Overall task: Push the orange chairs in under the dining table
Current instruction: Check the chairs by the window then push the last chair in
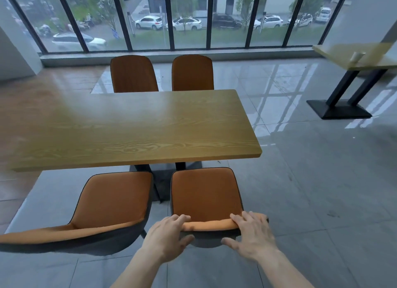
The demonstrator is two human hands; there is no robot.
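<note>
A wooden dining table (pixel 137 126) fills the middle of the head view. On its near side stand two orange chairs. The right near chair (pixel 206 191) has its seat front just at the table's edge. My left hand (pixel 169 238) and my right hand (pixel 253 236) both grip the top of its backrest, fingers over the orange edge, thumbs on the dark back. The left near chair (pixel 113 201) stands further out and turned. Two more orange chairs, the far left (pixel 133 75) and the far right (pixel 192 74), are close against the table's far side.
A second table (pixel 365 57) on a black base, with a pale cup on it, stands at the right. Tall windows (pixel 171 19) run along the back wall. Grey tiled floor (pixel 322 201) lies to the right and behind the chairs.
</note>
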